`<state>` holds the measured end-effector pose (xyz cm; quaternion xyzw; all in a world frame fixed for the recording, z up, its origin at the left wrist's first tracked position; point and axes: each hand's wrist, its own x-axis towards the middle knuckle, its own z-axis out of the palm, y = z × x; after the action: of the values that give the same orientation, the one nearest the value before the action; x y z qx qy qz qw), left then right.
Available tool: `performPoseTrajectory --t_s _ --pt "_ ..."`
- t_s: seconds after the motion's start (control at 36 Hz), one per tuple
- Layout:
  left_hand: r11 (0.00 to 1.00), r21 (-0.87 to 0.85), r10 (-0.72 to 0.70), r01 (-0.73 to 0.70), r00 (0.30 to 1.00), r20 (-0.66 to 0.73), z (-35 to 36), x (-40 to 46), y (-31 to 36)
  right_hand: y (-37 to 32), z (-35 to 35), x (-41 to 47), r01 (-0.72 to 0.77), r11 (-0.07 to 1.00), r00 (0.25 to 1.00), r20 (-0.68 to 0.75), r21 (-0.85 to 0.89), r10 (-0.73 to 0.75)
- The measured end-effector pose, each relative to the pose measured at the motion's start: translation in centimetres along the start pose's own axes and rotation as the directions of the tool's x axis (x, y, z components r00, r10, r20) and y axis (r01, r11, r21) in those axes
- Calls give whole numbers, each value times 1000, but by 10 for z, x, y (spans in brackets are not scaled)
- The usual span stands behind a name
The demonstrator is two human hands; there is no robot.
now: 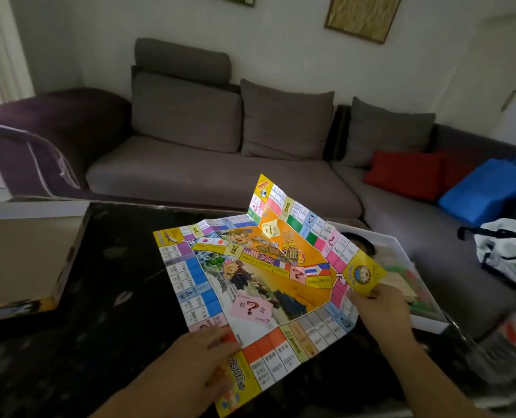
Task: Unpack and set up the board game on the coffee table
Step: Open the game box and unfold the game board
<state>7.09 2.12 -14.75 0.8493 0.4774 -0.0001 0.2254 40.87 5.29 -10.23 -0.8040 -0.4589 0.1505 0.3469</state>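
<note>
You held the colourful, creased paper game board (250, 285) part-unfolded above the dark marble-patterned desk (100, 282). Your left hand (190, 360) gripped its near edge beside the yellow corner square, fingers (220, 336) curled over the sheet; your right hand (380, 312) pinched the yellow corner on the right. The far corner stood folded upward. A white open box tray (401, 251) lay under the board's right side, and the flat box lid (24, 260) rested at the desk's left.
</note>
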Motion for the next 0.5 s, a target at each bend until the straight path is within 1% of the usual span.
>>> performPoseTrajectory --t_s 0.08,0.11,0.17,0.22,0.25,0.28,0.33,0.39,0.44,0.47,0.5 --pt "997 -80 12 -15 999 -42 1 -1 -3 2 7 3 -1 999 996 84 34 -2" --pt "990 -139 17 -24 999 -50 2 -1 -4 1 9 3 -6 999 996 95 48 1" --pt "961 -278 -11 -9 997 -70 2 -1 -6 0 10 5 -5 990 998 69 143 -5" --pt "926 -374 -101 52 989 -112 2 2 -5 -2 8 5 -29 951 999 25 309 22" --pt "907 -410 -164 93 976 -142 1 3 -4 -3 7 5 -54 899 998 4 435 58" --pt "889 -439 -228 133 958 -171 0 5 -3 -3 5 5 -73 820 995 -15 567 99" --pt "864 -467 -319 188 922 -221 -2 5 -2 -8 1 4 -133 688 979 -12 713 202" --pt "846 -483 -366 225 904 -221 -3 4 -3 -9 -2 1 -203 596 954 20 777 300" --pt "853 -456 -371 254 910 -188 -2 2 -4 -4 0 -1 -317 448 922 162 836 351" --pt "866 -426 -361 261 917 -172 -2 1 -3 8 5 3 -383 411 901 237 827 362" --pt "881 -393 -349 264 923 -162 -1 1 -3 21 13 10 -443 422 880 293 791 375"
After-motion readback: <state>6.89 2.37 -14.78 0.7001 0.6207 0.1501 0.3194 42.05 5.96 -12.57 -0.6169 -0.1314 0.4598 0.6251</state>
